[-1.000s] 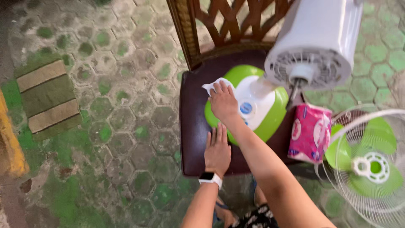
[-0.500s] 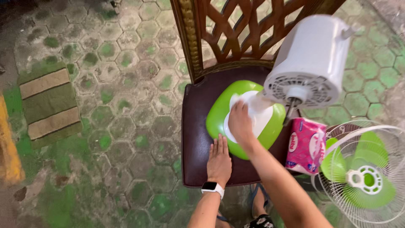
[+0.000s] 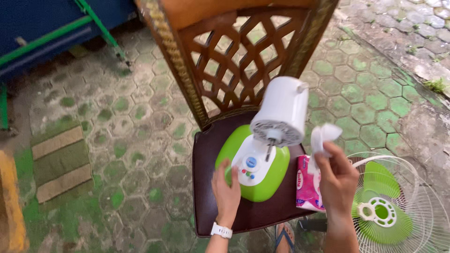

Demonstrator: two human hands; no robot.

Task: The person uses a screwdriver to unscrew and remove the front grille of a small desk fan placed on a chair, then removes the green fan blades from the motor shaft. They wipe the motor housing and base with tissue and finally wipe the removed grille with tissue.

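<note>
Blue frame [image 3: 42, 35]: stood at far left top, green bars along its edge, on the paved ground.
Doormat [image 3: 61, 161]: lay flat on the mossy hexagonal paving, left of the chair.
Paving [image 3: 136, 126]: hexagonal stones, green with moss in patches.
Chair [image 3: 206, 187]: dark brown seat, carved lattice back upright behind it; carried the fan body and the packet.
Left hand [image 3: 228, 189]: rested palm down, fingers spread and flat, on the left edge of the fan base; gripped nothing; white wrist band below it.
Fan base [image 3: 255, 171]: green and white, lay on the chair seat, control buttons facing up, just right of the left hand.
Motor housing [image 3: 281, 112]: white, cylindrical, rose from the base on a short neck, vented face and bare shaft turned toward the camera.
Tissue packet [image 3: 307, 185]: pink, sat at the right edge of the seat, touching the fan base or just beside it; could not tell which.
Right hand [image 3: 337, 178]: raised over the packet, fingers closed around a crumpled white tissue [image 3: 324, 136], held clear of the fan.
Fan guard [image 3: 398, 211]: white wire grille with green blades inside, lay on the ground at far right, beside the chair.
</note>
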